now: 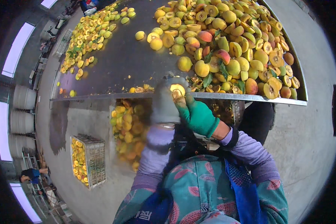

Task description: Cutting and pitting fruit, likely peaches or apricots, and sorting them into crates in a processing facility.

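Observation:
My left hand (pixel 164 102), in a grey glove and blurred, is closed round a peach half (pixel 178 88) just above the table's near edge. The cut yellow face points up toward me, with brown at its middle. My right hand (pixel 199 116), in a green glove, has its fingers bent and pressed against that half from the right. A bare-looking fingertip or small brown piece shows there; I cannot tell which, nor whether the hand holds a tool. Beyond both hands lies a big heap of peaches (pixel 233 48), whole and cut, with some green leaves.
A metal-edged table (pixel 119 67) spans the front. More peach halves (pixel 97 31) lie at its far left, near another person (pixel 89 5). Below stand a crate of peaches (pixel 127 130), blurred, and a plastic crate (pixel 95 160) of yellow halves on the concrete floor. Small scraps lie along the near edge.

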{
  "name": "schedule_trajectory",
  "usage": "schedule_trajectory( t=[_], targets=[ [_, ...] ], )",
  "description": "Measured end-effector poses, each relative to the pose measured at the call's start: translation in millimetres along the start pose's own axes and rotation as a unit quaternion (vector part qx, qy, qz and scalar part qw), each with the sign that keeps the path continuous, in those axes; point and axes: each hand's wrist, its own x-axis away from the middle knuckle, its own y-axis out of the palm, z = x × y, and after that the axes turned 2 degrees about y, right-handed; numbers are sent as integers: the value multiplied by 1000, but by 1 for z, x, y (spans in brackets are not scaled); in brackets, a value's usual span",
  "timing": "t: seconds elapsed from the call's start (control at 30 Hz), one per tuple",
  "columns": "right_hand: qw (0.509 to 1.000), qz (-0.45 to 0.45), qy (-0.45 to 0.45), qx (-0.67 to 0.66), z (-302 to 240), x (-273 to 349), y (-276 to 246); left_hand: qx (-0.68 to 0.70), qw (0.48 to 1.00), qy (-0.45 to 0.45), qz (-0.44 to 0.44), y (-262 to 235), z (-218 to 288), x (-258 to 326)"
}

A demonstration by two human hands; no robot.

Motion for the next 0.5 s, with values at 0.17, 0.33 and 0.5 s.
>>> schedule_trajectory(
  t=[0.17,0.33,0.5],
  targets=[
    [970,61,114,-207,-6,8,15,55,996,47,-43,9,27,12],
    [965,30,66,-253,-6,19,12,74,997,-2,-37,15,20,10],
    [637,-228,266,-686,-3,11,-3,-98,966,218,-97,5,-12,-11]
  ],
)
